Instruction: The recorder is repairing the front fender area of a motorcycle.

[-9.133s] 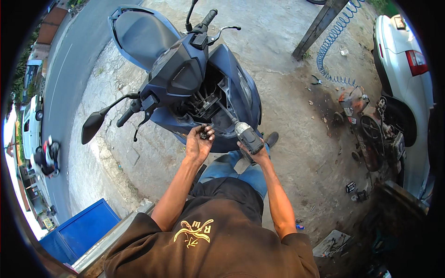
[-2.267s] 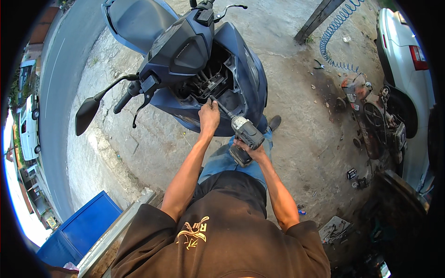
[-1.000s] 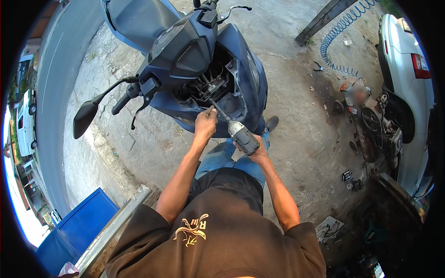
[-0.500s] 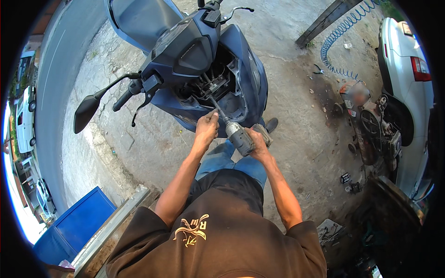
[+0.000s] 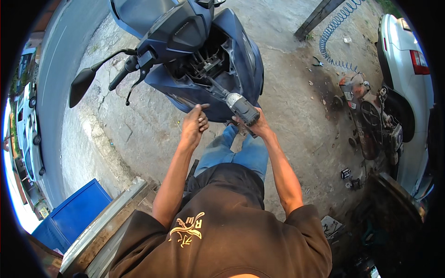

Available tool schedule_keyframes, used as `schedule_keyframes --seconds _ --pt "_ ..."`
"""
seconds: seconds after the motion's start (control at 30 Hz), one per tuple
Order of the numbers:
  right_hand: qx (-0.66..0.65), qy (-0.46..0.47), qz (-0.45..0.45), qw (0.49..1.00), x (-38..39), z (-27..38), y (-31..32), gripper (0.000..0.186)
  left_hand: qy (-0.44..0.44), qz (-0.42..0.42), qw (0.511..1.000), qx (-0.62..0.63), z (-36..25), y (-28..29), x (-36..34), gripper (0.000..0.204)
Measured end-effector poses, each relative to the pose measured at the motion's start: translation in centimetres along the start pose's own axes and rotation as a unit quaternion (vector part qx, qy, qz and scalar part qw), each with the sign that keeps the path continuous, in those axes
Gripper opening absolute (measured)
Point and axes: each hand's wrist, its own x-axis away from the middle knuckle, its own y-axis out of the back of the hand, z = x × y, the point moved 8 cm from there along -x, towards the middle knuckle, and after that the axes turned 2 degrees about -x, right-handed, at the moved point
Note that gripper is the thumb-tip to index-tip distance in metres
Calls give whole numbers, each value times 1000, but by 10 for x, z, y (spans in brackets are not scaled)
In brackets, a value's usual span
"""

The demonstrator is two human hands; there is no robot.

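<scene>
A dark blue scooter (image 5: 160,83) stands in front of me with its front cover off, baring an inner cavity (image 5: 204,62) with metal parts. In my right hand (image 5: 260,126) is a cordless impact driver (image 5: 242,107), its long shaft slanting up and left into the cavity. Where the tip meets the parts is too small to see. Left of the driver, my left hand (image 5: 193,124) hovers by the scooter's lower front panel, fingers curled and thumb and forefinger close together. Whatever it may hold is hidden.
To the right sit an air compressor (image 5: 369,116), a white car (image 5: 401,41) and pliers (image 5: 317,61) on the concrete. A coiled blue hose (image 5: 323,44) hangs near a post (image 5: 324,18). Lower left are a blue panel (image 5: 74,211) and a wooden ledge (image 5: 104,224).
My left hand has come away from the driver's shaft, moving left and curling. The right hand still holds the driver, its tip in the cavity. The view has shifted slightly.
</scene>
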Motion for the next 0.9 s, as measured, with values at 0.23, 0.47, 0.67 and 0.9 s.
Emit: schedule_keyframes --seconds 0.23,0.47,0.67,0.9 --pt "-26 142 -132 981 60 -21 45 27 -12 -59 987 150 37 20 40 23" --pt "87 -122 -330 932 201 -184 93 26 98 -33 983 155 152 22 49 17" --pt "189 -176 -348 901 261 -379 125 51 168 29 978 122 258 35 -12 25" --pt "316 -305 -218 871 262 -678 124 68 205 103 964 138 361 89 -115 38"
